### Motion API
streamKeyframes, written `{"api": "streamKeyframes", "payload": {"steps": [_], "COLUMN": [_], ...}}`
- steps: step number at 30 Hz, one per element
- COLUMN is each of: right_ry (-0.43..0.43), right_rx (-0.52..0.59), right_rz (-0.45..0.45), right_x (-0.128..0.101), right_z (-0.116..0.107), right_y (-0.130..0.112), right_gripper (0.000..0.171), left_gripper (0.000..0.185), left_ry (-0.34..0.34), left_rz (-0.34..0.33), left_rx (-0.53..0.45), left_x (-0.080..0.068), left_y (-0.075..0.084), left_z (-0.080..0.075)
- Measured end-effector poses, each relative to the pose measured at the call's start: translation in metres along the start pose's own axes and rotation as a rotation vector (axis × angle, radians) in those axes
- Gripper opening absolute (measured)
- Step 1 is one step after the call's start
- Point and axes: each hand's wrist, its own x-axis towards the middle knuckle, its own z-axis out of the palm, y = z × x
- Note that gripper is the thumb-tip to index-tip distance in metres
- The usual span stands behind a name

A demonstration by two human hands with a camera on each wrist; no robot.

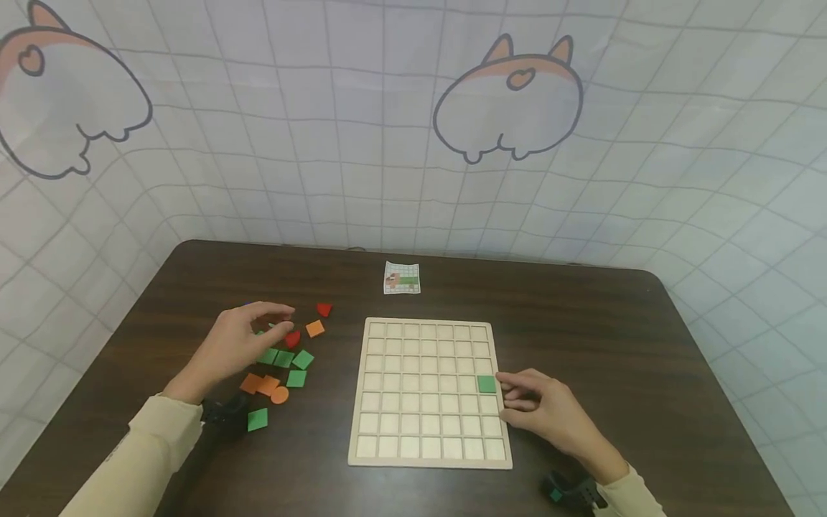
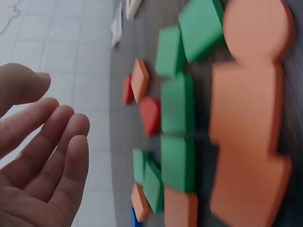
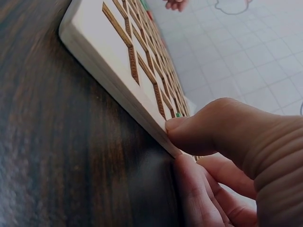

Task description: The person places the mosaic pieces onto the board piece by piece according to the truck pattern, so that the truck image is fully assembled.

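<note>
A pale wooden grid board [image 1: 429, 431] lies flat in the middle of the dark table. One green square tile [image 1: 487, 384] sits in a cell of its rightmost column. My right hand [image 1: 510, 393] rests on the table beside that tile. In the right wrist view its thumb tip [image 3: 189, 130] touches the board's rim [image 3: 118, 90]. My left hand [image 1: 276, 320] hovers with relaxed fingers [image 2: 61, 142] over a loose pile of tiles and holds nothing. The pile holds green squares [image 1: 284, 357], orange pieces [image 1: 260, 384] and red pieces [image 1: 293, 338].
A small pattern card [image 1: 402, 278] lies behind the board. Another green square [image 1: 257, 419] lies near my left wrist. A white gridded cloth [image 1: 413, 143] hangs behind the table. Bare tabletop [image 1: 646, 345] stretches right of the board.
</note>
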Motion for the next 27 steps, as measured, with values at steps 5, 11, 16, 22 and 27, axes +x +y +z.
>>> {"api": "streamKeyframes", "payload": {"steps": [5,11,16,22,27], "right_ry": [0.014,0.005,-0.002,0.003,0.009], "right_rx": [0.001,-0.004,0.006,0.010,0.003], "right_rz": [0.004,0.007,0.013,0.013,0.008], "right_x": [0.000,0.000,0.000,0.000,-0.001], "right_z": [0.001,0.000,0.000,0.001,0.001], "right_y": [0.000,0.000,0.000,-0.001,0.000], "right_gripper": [0.056,0.056,0.057,0.056,0.056], "left_gripper": [0.038,0.040,0.044,0.047,0.046], "left_ry": [0.002,0.005,-0.001,-0.009,-0.016], "left_rz": [-0.044,-0.095,-0.110,-0.133,-0.145], "left_rx": [0.018,0.029,0.016,0.023,0.038], "left_x": [-0.003,-0.003,-0.005,-0.006,-0.003], "left_y": [-0.016,-0.032,-0.040,-0.045,-0.048], "left_z": [-0.005,-0.004,-0.002,-0.002,0.000]}}
